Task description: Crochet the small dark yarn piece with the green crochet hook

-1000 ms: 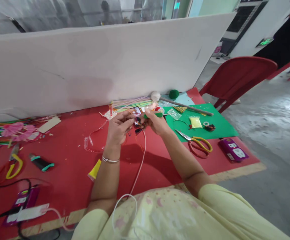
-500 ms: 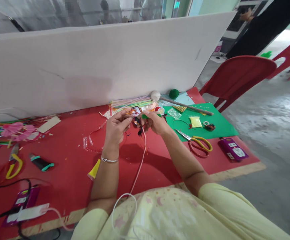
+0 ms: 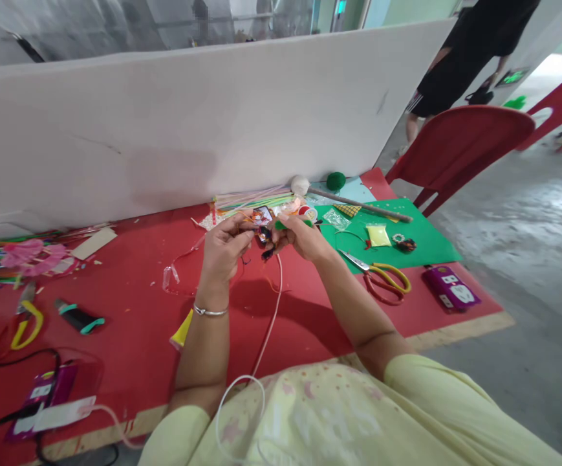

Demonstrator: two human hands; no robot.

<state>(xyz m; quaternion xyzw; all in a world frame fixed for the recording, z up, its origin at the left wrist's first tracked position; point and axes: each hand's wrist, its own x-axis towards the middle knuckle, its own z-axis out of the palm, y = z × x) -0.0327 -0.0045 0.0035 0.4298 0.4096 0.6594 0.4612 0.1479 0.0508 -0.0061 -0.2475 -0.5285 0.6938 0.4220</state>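
Note:
My left hand (image 3: 225,249) is closed in a pinch at the edge of a small dark piece (image 3: 264,234) with orange threads, held above the red table. Opposite it, my right hand (image 3: 304,238) has its thumb and fingers closed on a slim tool with a green handle (image 3: 294,224); its working end is hidden. A dark tuft (image 3: 268,254) hangs below the right fingers. Just beyond the hands lies a phone (image 3: 262,215) with a lit screen, and a pale cable (image 3: 277,301) runs from there toward my body.
Scissors (image 3: 378,275), a yellow packet (image 3: 378,235) and a purple box (image 3: 451,288) are at right. Pipe cleaners (image 3: 256,199) lie along the white panel (image 3: 174,129). At left are pink flowers (image 3: 33,254), more scissors (image 3: 27,320) and a black cutter (image 3: 79,316).
My hands stay nearly in place. The dark tuft has shifted slightly left and the loose orange thread hangs differently. In the background, a person in dark clothes has moved.

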